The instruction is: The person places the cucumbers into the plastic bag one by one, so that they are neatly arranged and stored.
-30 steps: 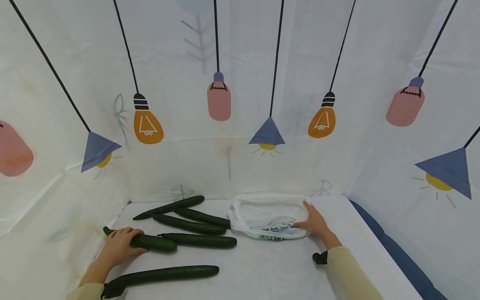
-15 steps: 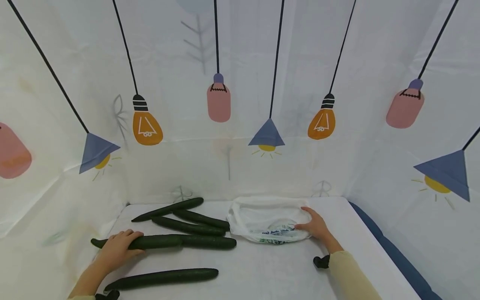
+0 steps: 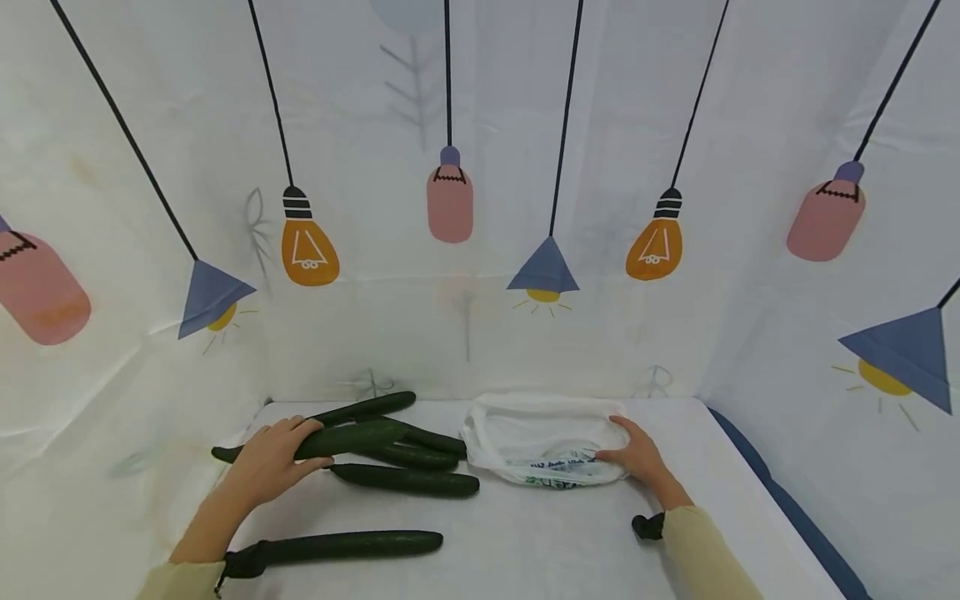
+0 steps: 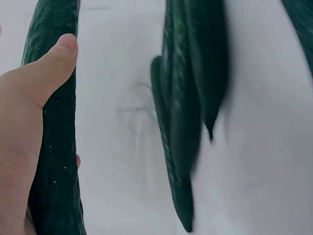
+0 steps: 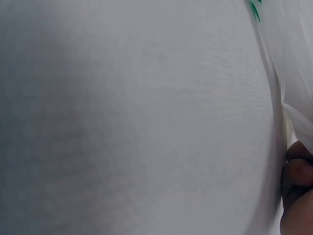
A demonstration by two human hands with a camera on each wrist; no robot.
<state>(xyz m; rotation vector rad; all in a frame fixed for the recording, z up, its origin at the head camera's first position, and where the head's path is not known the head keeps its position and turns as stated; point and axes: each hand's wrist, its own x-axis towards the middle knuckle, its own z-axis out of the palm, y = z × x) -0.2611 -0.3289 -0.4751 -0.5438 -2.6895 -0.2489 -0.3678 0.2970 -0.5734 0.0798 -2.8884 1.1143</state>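
My left hand (image 3: 270,462) grips a long dark green cucumber (image 3: 348,437), thumb along its near side, raised over the other cucumbers at the back left. In the left wrist view this cucumber (image 4: 58,142) runs upright past the thumb, with a blurred bunch of cucumbers (image 4: 183,112) beside it. My right hand (image 3: 636,457) holds the right edge of a white plastic bag (image 3: 487,457), whose mouth is spread wide. Curled fingertips (image 5: 299,171) show at the bag's edge in the right wrist view. Part of the held cucumber is hidden behind the left hand.
Behind and under the held cucumber lie several more, one tip (image 3: 453,447) right at the bag's left side. A single cucumber (image 3: 412,481) lies just in front of them, another (image 3: 360,545) nearer the front. White printed sheeting (image 3: 465,333) encloses the white table (image 3: 540,542).
My left hand has carried its cucumber up, back and to the right, from beside the middle cucumber to over the back group. The right hand stays at the bag's edge.
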